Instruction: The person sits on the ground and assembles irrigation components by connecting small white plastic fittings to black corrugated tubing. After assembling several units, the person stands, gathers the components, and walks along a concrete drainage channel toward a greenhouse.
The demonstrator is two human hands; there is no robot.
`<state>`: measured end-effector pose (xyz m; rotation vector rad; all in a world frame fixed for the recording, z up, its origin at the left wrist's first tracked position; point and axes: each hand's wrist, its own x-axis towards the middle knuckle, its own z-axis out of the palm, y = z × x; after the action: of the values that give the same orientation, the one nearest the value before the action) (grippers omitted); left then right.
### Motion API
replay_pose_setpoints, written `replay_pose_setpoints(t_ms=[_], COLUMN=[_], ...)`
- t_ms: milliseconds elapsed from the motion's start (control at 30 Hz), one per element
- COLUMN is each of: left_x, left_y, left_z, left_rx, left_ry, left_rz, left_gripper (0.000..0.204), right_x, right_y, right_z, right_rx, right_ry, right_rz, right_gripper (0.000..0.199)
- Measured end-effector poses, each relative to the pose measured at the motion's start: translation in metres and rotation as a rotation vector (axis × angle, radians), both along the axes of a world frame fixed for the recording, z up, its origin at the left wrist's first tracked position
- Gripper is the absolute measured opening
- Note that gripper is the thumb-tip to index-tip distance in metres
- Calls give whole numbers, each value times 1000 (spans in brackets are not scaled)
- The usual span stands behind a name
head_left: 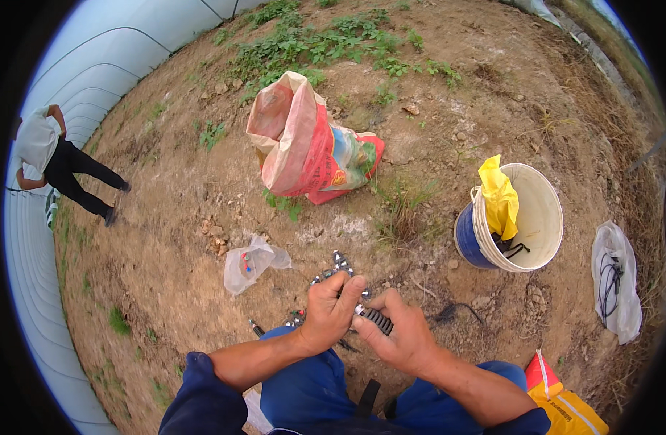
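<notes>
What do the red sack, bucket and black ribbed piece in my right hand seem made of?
Sack: likely matte woven plastic, from its creased, stiff-looking mouth. Bucket: probably smooth moulded plastic, from its even, rounded rim. Black ribbed piece: dull plastic or rubber, perhaps, from its regular ridges.

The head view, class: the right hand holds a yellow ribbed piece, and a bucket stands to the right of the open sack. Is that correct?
One slip: in the head view, the ribbed piece in the right hand is black, not yellow. The rest stands.

Bright, soft daylight; edges bowed, corners black
</notes>
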<state>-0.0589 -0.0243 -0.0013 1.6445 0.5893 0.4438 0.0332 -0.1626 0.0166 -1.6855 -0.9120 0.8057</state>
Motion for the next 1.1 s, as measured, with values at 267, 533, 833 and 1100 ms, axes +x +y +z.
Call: replay_pose_setpoints(t_ms=[267,533,833,1100], left_x=[-1,-9,-8,-8], left_y=[2,11,6,10], left_z=[-1,-7,-9,-6], left_rx=[-37,74,133,137], left_ry=[-78,-29,-53,-50], left_rz=[56,58,47,69], left_gripper=[37,35,29,30], right_x=[-11,-15,-8,-10], right_y=[15,19,18,21], right_z=[-11,-6,0,-4], right_rx=[55,-22,-59,-47], right_ry=[635,1043,1246,1263], right_rz=[-64,-112,-88,-74], right_gripper=[27,23,20,28])
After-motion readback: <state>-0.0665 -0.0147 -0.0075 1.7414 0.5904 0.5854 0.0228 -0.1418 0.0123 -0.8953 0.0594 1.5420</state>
